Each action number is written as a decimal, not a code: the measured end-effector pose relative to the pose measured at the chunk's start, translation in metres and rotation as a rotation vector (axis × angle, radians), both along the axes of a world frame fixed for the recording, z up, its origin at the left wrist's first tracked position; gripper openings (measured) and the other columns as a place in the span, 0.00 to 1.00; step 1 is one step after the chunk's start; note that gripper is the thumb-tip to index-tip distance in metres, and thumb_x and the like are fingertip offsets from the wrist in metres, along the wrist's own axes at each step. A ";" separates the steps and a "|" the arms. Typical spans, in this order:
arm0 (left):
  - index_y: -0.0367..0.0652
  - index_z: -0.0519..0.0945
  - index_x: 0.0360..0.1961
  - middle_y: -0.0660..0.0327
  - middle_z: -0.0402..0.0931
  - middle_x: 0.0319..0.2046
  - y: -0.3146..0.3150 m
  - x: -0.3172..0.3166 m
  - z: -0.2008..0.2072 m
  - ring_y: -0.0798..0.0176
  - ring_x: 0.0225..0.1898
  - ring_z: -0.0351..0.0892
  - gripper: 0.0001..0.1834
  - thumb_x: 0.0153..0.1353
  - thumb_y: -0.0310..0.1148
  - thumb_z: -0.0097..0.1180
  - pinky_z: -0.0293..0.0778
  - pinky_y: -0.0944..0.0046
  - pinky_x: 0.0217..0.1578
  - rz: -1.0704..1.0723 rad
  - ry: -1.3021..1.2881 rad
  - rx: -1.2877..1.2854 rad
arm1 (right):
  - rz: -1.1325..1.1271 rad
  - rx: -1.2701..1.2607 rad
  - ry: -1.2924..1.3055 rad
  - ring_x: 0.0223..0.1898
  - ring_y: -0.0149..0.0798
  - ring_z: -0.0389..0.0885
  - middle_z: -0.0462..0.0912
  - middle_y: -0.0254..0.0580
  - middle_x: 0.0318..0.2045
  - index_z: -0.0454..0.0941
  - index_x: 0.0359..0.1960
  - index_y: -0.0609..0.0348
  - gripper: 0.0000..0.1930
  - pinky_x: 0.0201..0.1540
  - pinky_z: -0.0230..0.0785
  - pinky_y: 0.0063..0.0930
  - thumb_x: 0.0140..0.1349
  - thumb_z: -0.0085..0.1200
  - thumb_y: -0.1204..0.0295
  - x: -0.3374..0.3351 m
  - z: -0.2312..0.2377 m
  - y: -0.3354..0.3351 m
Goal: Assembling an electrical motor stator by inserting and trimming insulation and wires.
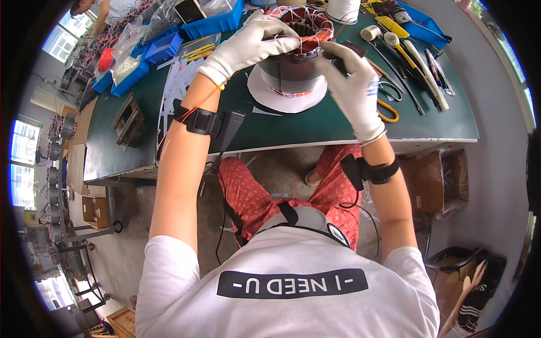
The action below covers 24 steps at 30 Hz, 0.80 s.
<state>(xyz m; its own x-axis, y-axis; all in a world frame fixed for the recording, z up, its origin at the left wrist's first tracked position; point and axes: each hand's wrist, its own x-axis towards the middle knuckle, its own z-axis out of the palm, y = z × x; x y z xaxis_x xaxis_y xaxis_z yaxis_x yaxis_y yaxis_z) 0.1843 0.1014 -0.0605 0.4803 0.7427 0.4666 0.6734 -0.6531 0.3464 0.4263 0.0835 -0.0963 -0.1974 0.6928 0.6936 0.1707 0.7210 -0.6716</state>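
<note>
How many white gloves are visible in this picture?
2: one glove on the left hand, another glove on the right hand, both near the red coils. Others may be hidden.

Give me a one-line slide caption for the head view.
Gloved left hand and right hand at a wire-wound metal cylinder on a white disc atop a green workbench, mallets to the right.

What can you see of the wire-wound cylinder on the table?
The wire-wound cylinder stands upright on a round white sheet on the green table. Its hollow body looks like grey metal, with yellowish strips inside. Orange-red windings, laced with white cord, bulge around the top; more orange shows at the bottom edge. The gloved left hand appears to touch the top windings; the gloved right hand is blurred at the right side, contact unclear.
</note>
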 end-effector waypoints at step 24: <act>0.38 0.90 0.37 0.60 0.84 0.43 0.009 -0.004 -0.008 0.61 0.56 0.74 0.26 0.77 0.47 0.46 0.51 0.54 0.72 -0.019 -0.357 -0.147 | -0.195 -0.319 0.216 0.32 0.26 0.79 0.85 0.41 0.39 0.76 0.54 0.73 0.20 0.35 0.73 0.20 0.61 0.62 0.77 0.026 0.022 -0.025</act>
